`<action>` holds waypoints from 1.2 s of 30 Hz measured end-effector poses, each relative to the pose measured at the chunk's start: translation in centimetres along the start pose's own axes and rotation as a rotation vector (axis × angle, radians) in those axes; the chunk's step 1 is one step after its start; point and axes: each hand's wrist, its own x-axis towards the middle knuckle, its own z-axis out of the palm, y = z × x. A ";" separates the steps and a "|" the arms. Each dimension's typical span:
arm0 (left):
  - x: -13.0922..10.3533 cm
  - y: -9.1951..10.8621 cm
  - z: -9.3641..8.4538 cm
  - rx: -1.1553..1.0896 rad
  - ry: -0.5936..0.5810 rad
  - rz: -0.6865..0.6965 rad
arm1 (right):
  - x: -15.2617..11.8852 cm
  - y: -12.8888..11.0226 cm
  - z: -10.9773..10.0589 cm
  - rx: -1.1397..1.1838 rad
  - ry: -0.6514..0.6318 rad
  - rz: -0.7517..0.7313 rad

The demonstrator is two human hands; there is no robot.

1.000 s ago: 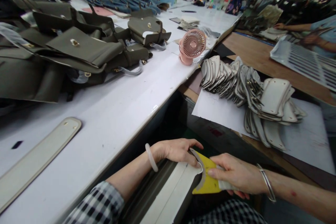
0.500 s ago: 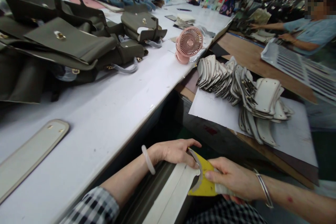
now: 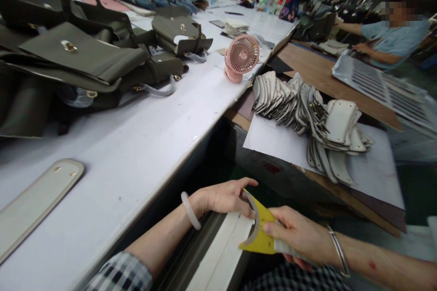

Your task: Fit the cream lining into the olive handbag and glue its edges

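In the lower middle, my left hand (image 3: pixel 227 198) bends over the far end of a long white strip (image 3: pixel 218 254) with a line along its length. Its thumb presses on the strip's end and the index finger sticks out. Below the strip lies dark olive material (image 3: pixel 186 250). My right hand (image 3: pixel 293 232) grips a yellow piece (image 3: pixel 261 227) with a concave, grey-edged side, which faces the strip's end beside my left fingers. A whitish part shows under the right palm; whether it belongs to the yellow piece I cannot tell.
A white table (image 3: pixel 136 154) holds olive bags (image 3: pixel 85 54), a pink fan (image 3: pixel 242 57) and a pale strap (image 3: pixel 37 204). At the right, pale curved leather pieces (image 3: pixel 341 120) are heaped on a white sheet (image 3: pixel 378 168). Another person (image 3: pixel 396 36) works beyond.
The view has shifted slightly. The yellow piece has turned a little in my right hand, its lower corner now further left, over the strip's edge. My left hand keeps its hold.
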 end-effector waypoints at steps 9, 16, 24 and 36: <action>0.1 -0.6 0.0 -0.023 0.049 0.027 | -0.3 -1.8 -1.5 -0.163 -0.014 -0.058; 0.3 -1.2 0.5 -0.296 0.023 0.088 | 1.0 -1.1 0.7 0.008 -0.012 -0.051; -3.2 0.1 0.7 -0.242 0.255 0.140 | 1.7 -0.5 4.5 0.286 -0.034 -0.037; -7.2 -2.0 5.4 0.018 0.594 0.067 | -0.9 3.3 5.8 0.503 0.348 -0.372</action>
